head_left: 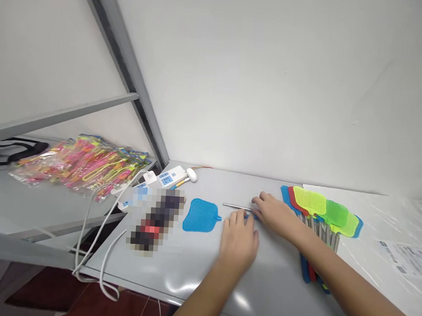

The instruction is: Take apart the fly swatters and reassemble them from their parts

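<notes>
A detached blue fly swatter head lies flat, its short socket facing right toward my hands. A thin metal rod runs from just above that socket to the fingers of my right hand, which are closed round its right end. My left hand is beside it, fingers curled down at a blue handle that shows between the two hands. Most of the handle is hidden by fingers. Right of my right forearm lies a pile of fly swatters with yellow, green, red and blue heads and metal shafts.
A grey table stands against a white wall. White power strips with cables and a white mouse-like object lie left, near a pixelated item. Bagged colourful goods fill a side shelf. Plastic-wrapped sheeting lies right.
</notes>
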Demonstrator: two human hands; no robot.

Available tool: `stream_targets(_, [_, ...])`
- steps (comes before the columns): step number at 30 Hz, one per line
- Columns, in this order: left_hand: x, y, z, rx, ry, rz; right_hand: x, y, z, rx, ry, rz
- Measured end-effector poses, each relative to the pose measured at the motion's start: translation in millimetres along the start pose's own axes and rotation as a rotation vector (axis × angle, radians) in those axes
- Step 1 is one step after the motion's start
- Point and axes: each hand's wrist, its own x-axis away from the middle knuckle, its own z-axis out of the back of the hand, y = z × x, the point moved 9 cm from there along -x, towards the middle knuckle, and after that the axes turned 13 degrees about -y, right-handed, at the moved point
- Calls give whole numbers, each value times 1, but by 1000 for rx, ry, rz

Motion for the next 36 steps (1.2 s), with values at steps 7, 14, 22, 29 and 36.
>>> stream_targets(7, [18, -13, -5, 20, 23, 4, -19, -3, -18, -44, -85, 75])
stream_targets(14, [17, -14, -9, 70, 44, 32, 12, -12, -45, -132, -63, -72])
stream_targets(22, [23, -10, -3, 81, 84, -29, 45, -1, -68, -787, 38, -352])
stream_targets(29, [31, -14, -2, 171, 58, -24, 76, 14, -108, -1405, 203, -424])
stream_targets(36, [32, -2, -13, 230, -1, -137, 90, 11, -106, -1656, 433, -315])
